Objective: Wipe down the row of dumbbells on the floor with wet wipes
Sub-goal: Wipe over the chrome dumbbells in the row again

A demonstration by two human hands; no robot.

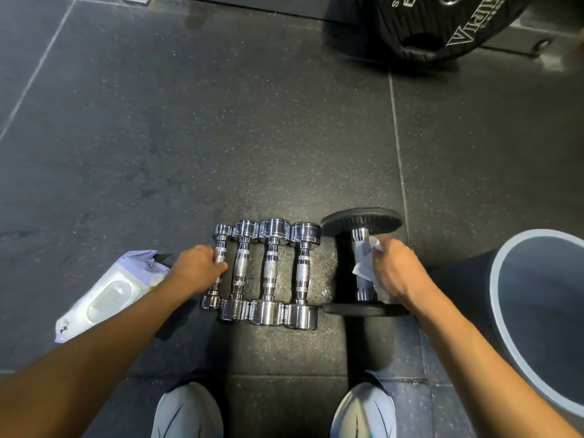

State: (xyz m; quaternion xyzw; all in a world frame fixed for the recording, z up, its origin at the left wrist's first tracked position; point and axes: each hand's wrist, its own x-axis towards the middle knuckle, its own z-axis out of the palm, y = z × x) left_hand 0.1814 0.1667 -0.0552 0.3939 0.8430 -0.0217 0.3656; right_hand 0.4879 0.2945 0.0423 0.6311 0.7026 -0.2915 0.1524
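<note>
Several chrome dumbbells lie side by side on the dark rubber floor, handles pointing away from me. My left hand (197, 270) grips the handle of the smallest, leftmost chrome dumbbell (218, 245). At the right end of the row lies a bigger dumbbell with black plates (361, 221). My right hand (393, 268) holds a crumpled white wet wipe (363, 260) against its chrome handle. The pack of wet wipes (107, 295) lies on the floor to the left, partly under my left forearm.
A large black weight plate (442, 23) leans at the top right beside a dark machine base. A round grey-rimmed object (537, 311) sits at the right edge. My two pale shoes (186, 412) stand just below the dumbbells.
</note>
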